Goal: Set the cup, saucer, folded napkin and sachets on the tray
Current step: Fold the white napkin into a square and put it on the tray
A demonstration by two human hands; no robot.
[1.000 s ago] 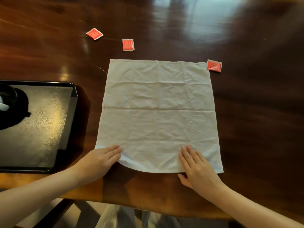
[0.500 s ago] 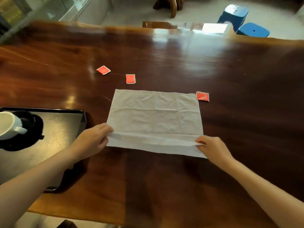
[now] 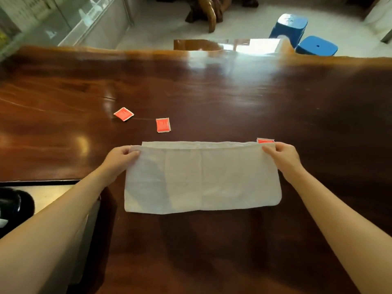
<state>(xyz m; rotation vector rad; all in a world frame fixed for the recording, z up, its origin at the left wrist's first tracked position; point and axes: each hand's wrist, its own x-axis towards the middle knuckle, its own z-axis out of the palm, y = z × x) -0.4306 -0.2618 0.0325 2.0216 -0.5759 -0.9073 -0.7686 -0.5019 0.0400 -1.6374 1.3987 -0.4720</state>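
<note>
The napkin (image 3: 202, 179) lies on the table (image 3: 212, 92), doubled over once, with its fold at the near edge. The left hand (image 3: 121, 159) pinches the top layer's far left corner and the right hand (image 3: 283, 154) pinches the far right corner, both pinches narrow and closed on cloth. To do this fold well, the top edge should be laid down flush on the under layer's far edge (a thin strip of that layer shows beyond it), then pressed flat from the middle outward. Two sachets (image 3: 123, 114) (image 3: 163, 124) lie apart on the table beyond the napkin; a third sachet (image 3: 265, 140) peeks out just beside the right fingers, mostly hidden. The tray (image 3: 48, 188) sits at the left, largely behind the left forearm. The saucer (image 3: 14, 206) on it is cut by the frame edge, and the cup cannot be made out.
</note>
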